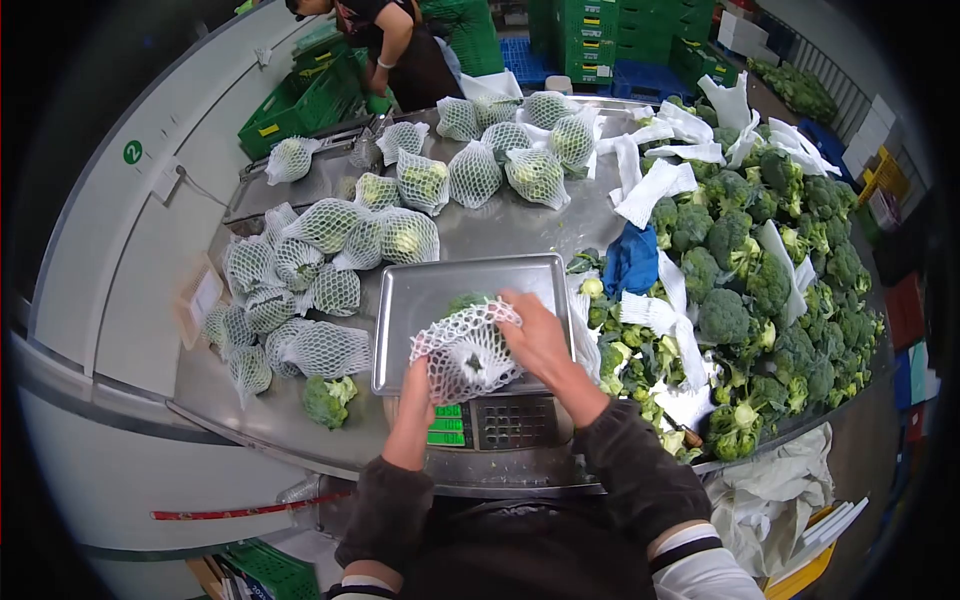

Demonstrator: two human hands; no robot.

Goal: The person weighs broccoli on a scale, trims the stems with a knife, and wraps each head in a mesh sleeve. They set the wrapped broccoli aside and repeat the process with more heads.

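Over the steel pan of a scale, both of my hands hold a white foam net sleeve with a broccoli head partly covered by it. My left hand grips the sleeve's left side. At its upper right edge, the fingers of my right hand close on the netting. Green digits glow on the scale's display, just below the sleeve. Whether the broccoli touches the pan is hidden by the sleeve and hands.
Netted broccoli heads cover the table's left and back. One bare broccoli lies left of the scale. A large broccoli pile fills the right, with loose foam sleeves and a blue cloth. Another person stands behind near green crates.
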